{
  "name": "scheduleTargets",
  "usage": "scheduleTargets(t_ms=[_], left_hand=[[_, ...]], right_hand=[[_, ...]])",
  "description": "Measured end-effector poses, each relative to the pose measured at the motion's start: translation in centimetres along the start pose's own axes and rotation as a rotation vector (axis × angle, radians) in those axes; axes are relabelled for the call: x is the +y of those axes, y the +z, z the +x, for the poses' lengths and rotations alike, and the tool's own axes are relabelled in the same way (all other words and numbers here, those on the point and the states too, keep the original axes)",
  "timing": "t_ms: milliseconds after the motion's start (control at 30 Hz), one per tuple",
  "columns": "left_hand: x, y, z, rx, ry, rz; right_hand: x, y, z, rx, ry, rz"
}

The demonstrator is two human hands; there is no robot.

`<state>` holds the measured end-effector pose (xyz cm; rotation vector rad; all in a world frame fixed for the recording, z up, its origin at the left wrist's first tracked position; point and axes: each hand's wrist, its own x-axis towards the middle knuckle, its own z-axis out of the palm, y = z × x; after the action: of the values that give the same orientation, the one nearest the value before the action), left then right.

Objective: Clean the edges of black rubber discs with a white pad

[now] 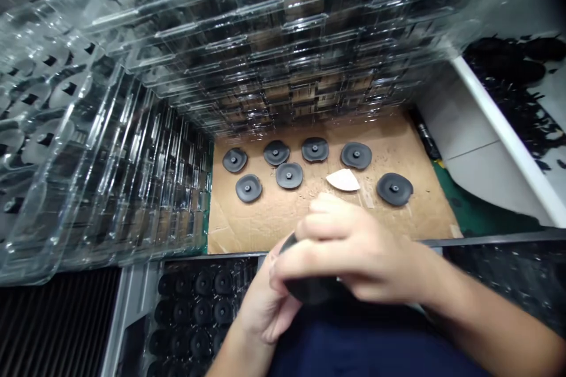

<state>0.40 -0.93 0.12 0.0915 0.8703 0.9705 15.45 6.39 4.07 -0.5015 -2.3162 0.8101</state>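
A black rounded disc (315, 290) is gripped near my body at the front edge of the bench. My left hand (267, 300) holds its left side from below, thumb and fingers curled round the rim. Over the top, my right hand (349, 244) bends its fingers onto the same disc and covers much of it. Whether anything small sits under the right fingers is hidden. Beyond the hands, several similar black discs with a central stud, such as this one (289, 175), lie on a cardboard sheet (247, 230). A white leaf-shaped piece (344, 180) lies among them.
Tall stacks of clear plastic trays (283, 29) rise behind and to the left. A white panel (495, 118) borders the right, with a dark pen-like tool (427, 138) beside it. Below the bench edge, a tray of black round parts (192, 312) sits at left.
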Motion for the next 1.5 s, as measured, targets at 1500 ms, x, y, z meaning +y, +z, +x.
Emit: scheduleTargets(t_ms=[1500], left_hand=[[0.2,-0.6,0.0,0.046,0.236,0.004]], right_hand=[[0.3,5.0,-8.4,0.299,1.080,0.590]])
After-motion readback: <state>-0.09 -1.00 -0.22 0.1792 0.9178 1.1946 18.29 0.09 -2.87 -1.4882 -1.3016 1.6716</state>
